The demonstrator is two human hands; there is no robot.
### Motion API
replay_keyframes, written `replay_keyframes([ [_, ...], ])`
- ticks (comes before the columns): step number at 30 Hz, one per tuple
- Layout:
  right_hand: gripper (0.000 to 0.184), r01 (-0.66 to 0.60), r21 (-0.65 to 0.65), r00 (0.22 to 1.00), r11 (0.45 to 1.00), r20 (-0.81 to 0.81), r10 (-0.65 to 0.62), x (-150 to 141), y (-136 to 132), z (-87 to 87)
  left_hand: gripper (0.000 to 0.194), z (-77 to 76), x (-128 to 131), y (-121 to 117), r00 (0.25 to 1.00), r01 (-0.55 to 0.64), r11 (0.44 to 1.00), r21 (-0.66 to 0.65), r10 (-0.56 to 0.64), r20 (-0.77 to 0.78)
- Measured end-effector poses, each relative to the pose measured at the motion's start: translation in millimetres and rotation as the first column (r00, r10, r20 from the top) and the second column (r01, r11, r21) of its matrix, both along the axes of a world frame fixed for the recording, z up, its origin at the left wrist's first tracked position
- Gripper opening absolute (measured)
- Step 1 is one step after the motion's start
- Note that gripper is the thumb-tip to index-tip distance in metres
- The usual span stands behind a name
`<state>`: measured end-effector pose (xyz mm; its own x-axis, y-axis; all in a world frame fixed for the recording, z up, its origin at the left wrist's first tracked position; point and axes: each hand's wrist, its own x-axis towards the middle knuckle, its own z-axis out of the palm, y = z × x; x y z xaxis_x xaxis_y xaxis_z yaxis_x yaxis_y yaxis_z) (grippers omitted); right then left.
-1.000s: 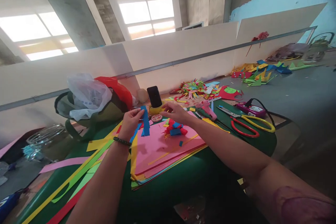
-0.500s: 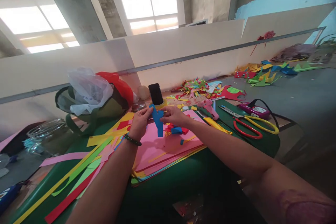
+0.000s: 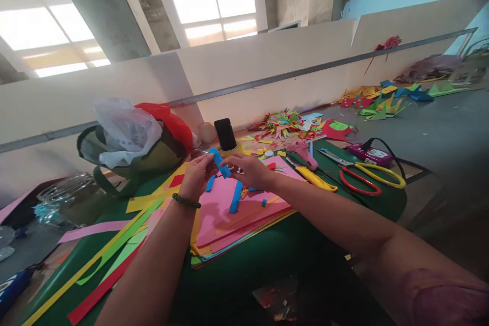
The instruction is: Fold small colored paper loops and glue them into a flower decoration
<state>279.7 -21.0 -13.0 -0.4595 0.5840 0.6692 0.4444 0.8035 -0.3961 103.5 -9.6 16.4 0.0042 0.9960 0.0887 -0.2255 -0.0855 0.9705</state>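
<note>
A blue paper strip (image 3: 220, 163) slants between my two hands above a stack of coloured paper with a pink sheet (image 3: 217, 219) on top. My left hand (image 3: 196, 175) pinches the strip's upper left end; a dark bead bracelet is on that wrist. At its lower right end, the fingers of my right hand (image 3: 252, 169) are closed on the strip, with the fingertips partly hidden. Below the hands show another blue strip (image 3: 236, 197) and a short blue piece (image 3: 210, 183); whether these lie on the pink sheet or hang from the hands, I cannot tell.
Right of the stack are a yellow-handled cutter (image 3: 315, 179), a pink glue gun (image 3: 305, 153) and large scissors (image 3: 357, 178). A phone (image 3: 225, 134) stands behind the hands. Coloured paper strips (image 3: 114, 254) lie at left, before a green bag (image 3: 153, 155).
The blue paper between my hands has turned from hanging nearly upright to a slant. More blue pieces show separately below it. Both hands have shifted slightly, the left one to the left.
</note>
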Motion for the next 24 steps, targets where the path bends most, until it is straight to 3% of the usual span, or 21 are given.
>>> replay_keyframes([
  [3,0.014,-0.022,0.068,1.000,0.997,-0.004,0.022,0.1,1.5,-1.8,0.016,-3.2,11.5,-7.4,0.993,0.119,0.993,-0.012,-0.119,-0.023],
  [7,0.017,0.070,0.080,0.996,0.994,0.051,-0.074,0.0,-4.6,1.5,0.021,-6.6,21.3,-14.0,0.968,0.248,0.968,-0.025,-0.249,-0.014],
  [11,0.023,0.098,0.041,0.978,0.994,0.182,-0.104,4.3,-30.3,22.4,0.023,-0.5,18.9,-15.0,0.985,0.172,0.985,0.033,-0.171,-0.020],
  [13,0.025,0.223,-0.031,0.944,0.974,0.256,-0.208,19.0,-46.2,36.0,0.027,5.8,16.3,-19.0,0.986,0.144,0.989,0.044,-0.140,-0.087],
  [15,0.035,0.460,-0.116,0.820,0.881,0.436,-0.371,46.7,-58.7,45.4,0.030,11.1,16.3,-27.2,0.957,0.217,0.975,0.039,-0.205,-0.207],
  [16,0.044,0.604,-0.138,0.708,0.785,0.545,-0.449,64.7,-62.1,47.3,0.030,12.5,17.7,-32.1,0.919,0.294,0.956,0.025,-0.275,-0.282],
  [18,0.049,0.813,-0.117,0.487,0.570,0.674,-0.556,104.3,-61.9,45.3,0.028,12.1,22.5,-40.6,0.759,0.497,0.865,-0.066,-0.470,-0.451],
  [20,0.050,0.918,-0.072,0.311,0.391,0.743,-0.593,141.0,-53.1,37.5,0.024,7.3,27.3,-43.6,0.561,0.620,0.760,-0.195,-0.603,-0.567],
  [22,0.056,0.941,-0.038,0.253,0.335,0.737,-0.627,166.9,-39.3,27.0,0.021,-1.4,29.4,-39.8,0.427,0.644,0.707,-0.293,-0.649,-0.629],
  [23,0.057,0.935,-0.057,0.283,0.351,0.716,-0.638,174.6,-31.9,21.5,0.020,-6.7,29.2,-35.9,0.385,0.636,0.697,-0.332,-0.659,-0.647],
  [24,0.055,0.912,-0.120,0.360,0.391,0.691,-0.627,178.8,-24.6,16.1,0.020,-12.4,28.1,-31.2,0.361,0.624,0.693,-0.360,-0.664,-0.654],
])
